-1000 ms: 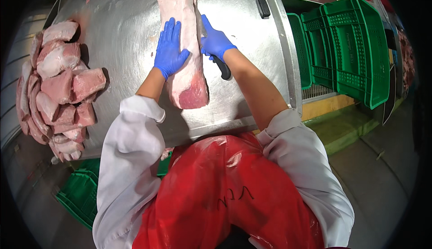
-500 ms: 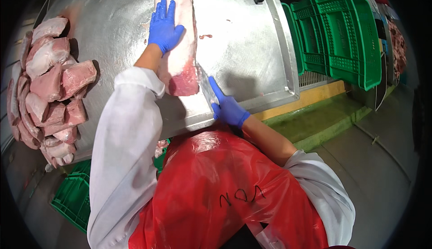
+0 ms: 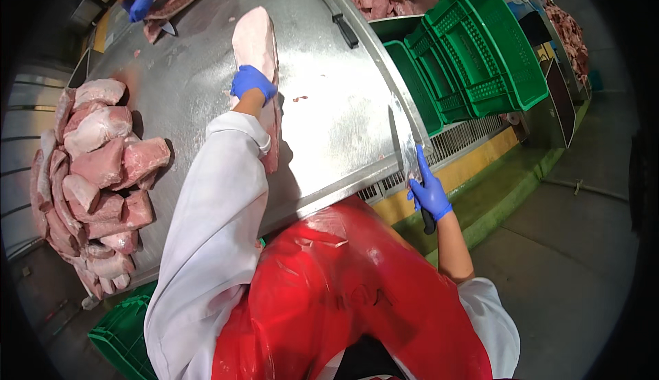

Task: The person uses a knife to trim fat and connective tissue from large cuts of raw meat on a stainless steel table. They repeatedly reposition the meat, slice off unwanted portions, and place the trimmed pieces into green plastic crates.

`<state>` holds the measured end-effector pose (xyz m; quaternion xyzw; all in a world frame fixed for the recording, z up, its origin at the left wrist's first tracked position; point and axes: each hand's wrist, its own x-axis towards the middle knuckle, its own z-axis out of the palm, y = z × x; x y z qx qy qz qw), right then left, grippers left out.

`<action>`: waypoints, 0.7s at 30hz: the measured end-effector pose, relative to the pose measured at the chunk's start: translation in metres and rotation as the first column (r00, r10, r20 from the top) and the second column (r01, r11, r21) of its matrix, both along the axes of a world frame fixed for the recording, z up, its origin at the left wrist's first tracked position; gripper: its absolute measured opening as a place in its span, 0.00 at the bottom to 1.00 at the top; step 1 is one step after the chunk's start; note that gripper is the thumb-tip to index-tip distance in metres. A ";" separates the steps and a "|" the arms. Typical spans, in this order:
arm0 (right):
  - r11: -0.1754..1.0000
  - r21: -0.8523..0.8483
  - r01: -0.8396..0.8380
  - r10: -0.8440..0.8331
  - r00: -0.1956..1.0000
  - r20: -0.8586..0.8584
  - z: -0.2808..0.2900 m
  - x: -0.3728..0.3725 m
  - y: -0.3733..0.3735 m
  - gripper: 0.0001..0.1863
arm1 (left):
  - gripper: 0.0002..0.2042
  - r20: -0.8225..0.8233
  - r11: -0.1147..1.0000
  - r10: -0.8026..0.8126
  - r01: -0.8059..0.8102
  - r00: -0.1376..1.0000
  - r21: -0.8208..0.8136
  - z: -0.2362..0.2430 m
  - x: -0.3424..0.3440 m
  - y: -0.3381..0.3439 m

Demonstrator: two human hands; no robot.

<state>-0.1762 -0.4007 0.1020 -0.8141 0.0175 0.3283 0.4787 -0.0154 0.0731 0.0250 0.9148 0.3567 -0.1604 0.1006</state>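
Lit brightly at mid-view, seemingly from overhead, with white glare on the table and glossy highlights across the apron. Shadowed darkly just right of the meat strip and of the meat pile. Dimmer over the floor, black at the curved rim. Bowed along the table's right edge. Mostly sharp centrally, smeary at the apron's marks.

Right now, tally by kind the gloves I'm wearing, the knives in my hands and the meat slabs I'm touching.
Blue gloves: 2
Black-handled knife: 1
Long pale meat slab: 1
Total: 4
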 end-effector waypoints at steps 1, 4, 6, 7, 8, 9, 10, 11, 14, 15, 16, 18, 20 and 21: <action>0.999 0.041 0.026 -0.027 1.000 0.009 -0.002 -0.003 -0.001 0.45 | 0.51 0.016 0.998 -0.048 0.048 0.999 -0.028 0.005 0.002 0.010; 0.997 0.057 0.052 -0.053 0.998 0.025 0.001 -0.020 -0.005 0.47 | 0.32 0.138 0.976 -0.194 0.205 0.971 -0.070 0.017 -0.008 0.029; 0.998 0.042 0.054 -0.054 0.999 -0.002 0.004 -0.028 -0.001 0.48 | 0.29 0.414 0.868 -0.161 0.328 0.896 -0.373 -0.023 -0.020 0.100; 0.994 0.073 0.082 -0.084 0.996 0.021 -0.005 -0.035 -0.006 0.48 | 0.28 0.477 0.675 0.002 0.350 0.879 -0.649 -0.023 -0.029 0.095; 0.992 0.076 0.102 -0.104 0.994 0.023 -0.010 -0.042 -0.010 0.48 | 0.26 0.469 0.400 0.183 0.370 0.864 -0.838 -0.020 -0.057 0.089; 0.991 0.085 0.105 -0.108 0.994 0.032 -0.013 -0.045 -0.012 0.48 | 0.25 0.401 0.087 0.363 0.398 0.841 -0.913 -0.013 -0.075 0.093; 0.990 0.094 0.107 -0.111 0.993 0.040 -0.015 -0.046 -0.013 0.48 | 0.25 0.416 0.307 0.242 0.338 0.876 -0.890 -0.021 -0.079 0.105; 0.989 0.104 0.106 -0.110 0.994 0.029 -0.017 -0.048 -0.014 0.47 | 0.24 0.389 0.514 0.127 0.274 0.912 -0.813 -0.046 -0.089 0.123; 0.989 0.101 0.108 -0.110 0.994 0.018 -0.022 -0.048 -0.021 0.47 | 0.22 0.300 0.897 0.042 0.096 0.953 -0.431 -0.028 -0.103 0.098; 0.988 0.101 0.115 -0.117 0.993 0.017 -0.025 -0.047 -0.023 0.47 | 0.21 0.435 0.939 0.050 0.107 0.899 -0.328 -0.009 -0.103 0.072; 0.989 0.102 0.111 -0.113 0.993 0.017 -0.027 -0.043 -0.022 0.47 | 0.20 0.561 0.972 0.049 0.091 0.826 -0.218 0.003 -0.109 0.049; 0.988 0.120 0.098 -0.103 0.994 0.038 -0.030 -0.035 -0.018 0.47 | 0.20 0.634 0.824 -0.353 0.550 0.688 -0.138 0.008 -0.139 -0.005; 0.988 0.132 0.081 -0.089 0.994 0.058 -0.030 -0.021 -0.010 0.47 | 0.21 0.378 0.822 -0.540 0.568 0.752 0.045 -0.001 -0.160 -0.051; 0.989 0.129 0.066 -0.074 0.996 0.059 -0.028 -0.017 -0.007 0.47 | 0.21 0.274 0.828 -0.557 0.549 0.784 0.114 -0.015 -0.167 -0.069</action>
